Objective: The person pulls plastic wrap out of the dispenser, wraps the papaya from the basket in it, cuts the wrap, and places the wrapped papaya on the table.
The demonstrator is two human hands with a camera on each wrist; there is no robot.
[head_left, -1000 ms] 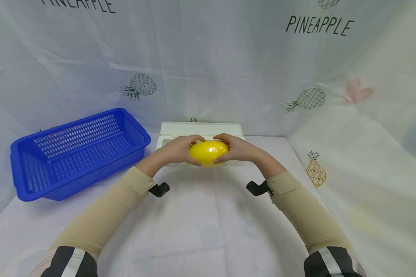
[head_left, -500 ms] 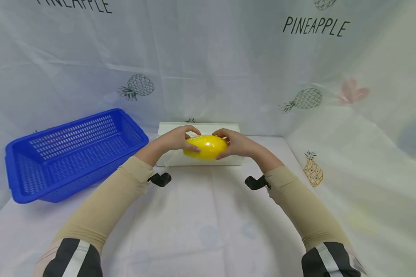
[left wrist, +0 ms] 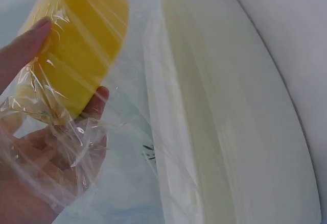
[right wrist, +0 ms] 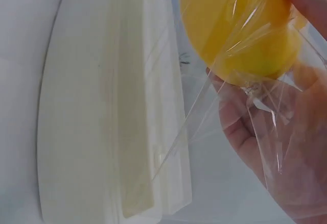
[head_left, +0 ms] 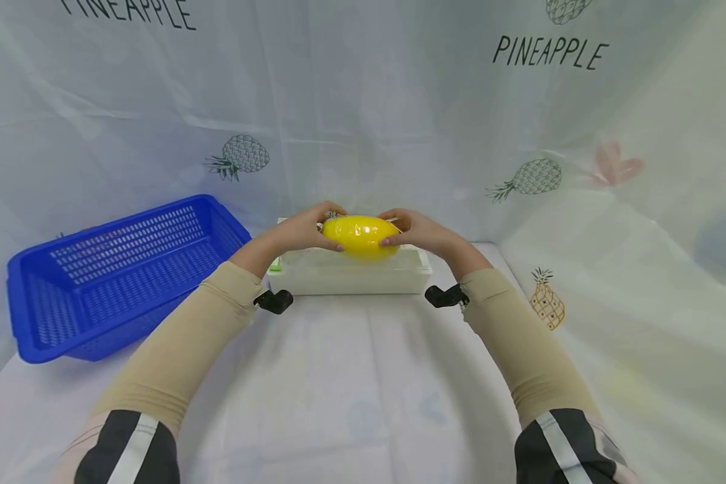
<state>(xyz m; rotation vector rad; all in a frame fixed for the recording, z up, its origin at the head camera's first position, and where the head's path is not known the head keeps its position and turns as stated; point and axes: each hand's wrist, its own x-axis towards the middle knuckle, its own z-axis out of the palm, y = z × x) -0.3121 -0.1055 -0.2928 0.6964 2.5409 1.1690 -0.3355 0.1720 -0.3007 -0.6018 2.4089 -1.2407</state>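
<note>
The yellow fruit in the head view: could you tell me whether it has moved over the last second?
Yes. The yellow fruit, gripped by both hands, has risen and gone farther away, from the white box's front edge to above its back edge.

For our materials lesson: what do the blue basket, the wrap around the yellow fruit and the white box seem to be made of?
Blue basket: probably moulded plastic, with slotted walls and an even colour.
Wrap: thin clear film, glossy and creased, likely cling film.
White box: seemingly matt plastic, smooth and opaque.
Yellow fruit: smooth; real or plastic, I cannot tell.

That yellow fruit (head_left: 360, 236) looks smooth and glossy under crinkly clear plastic film (right wrist: 255, 106). White box (head_left: 351, 272) is matt plastic, blue basket (head_left: 121, 269) perforated plastic, thin cloth tablecloth (head_left: 351, 376).
</note>
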